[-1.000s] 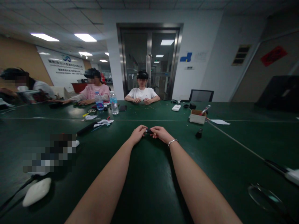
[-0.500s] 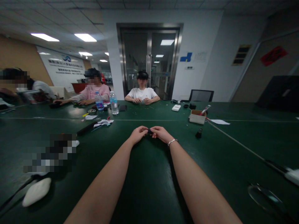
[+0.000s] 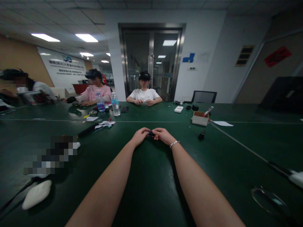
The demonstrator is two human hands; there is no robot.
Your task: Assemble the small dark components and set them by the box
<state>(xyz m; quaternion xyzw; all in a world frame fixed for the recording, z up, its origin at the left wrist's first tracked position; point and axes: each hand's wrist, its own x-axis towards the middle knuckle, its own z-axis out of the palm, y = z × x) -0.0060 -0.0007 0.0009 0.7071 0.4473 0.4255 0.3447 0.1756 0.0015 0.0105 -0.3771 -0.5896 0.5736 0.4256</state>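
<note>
Just above the green table (image 3: 151, 176), a small dark object (image 3: 151, 133) is held between my two hands. My left hand (image 3: 141, 136) pinches its left end, and my right hand (image 3: 163, 135), with a silver bracelet at the wrist, pinches its right end. Its exact kind is too small to make out, and the fingertips cover much of it. A small black piece (image 3: 202, 135) stands on the table to the right of my right hand, apart from it.
A small open box (image 3: 200, 119) with pens stands at the right. Water bottles (image 3: 115, 105), paper scraps (image 3: 104, 125) and a roll of tape (image 3: 93, 113) lie left. A white mouse-like object (image 3: 37, 194) is near left; glasses (image 3: 270, 198) near right. Several people sit across.
My hands stay almost in place; a little more of the dark object shows between the fingers. At the far left, a co-worker in pink has lifted a hand holding something black.
</note>
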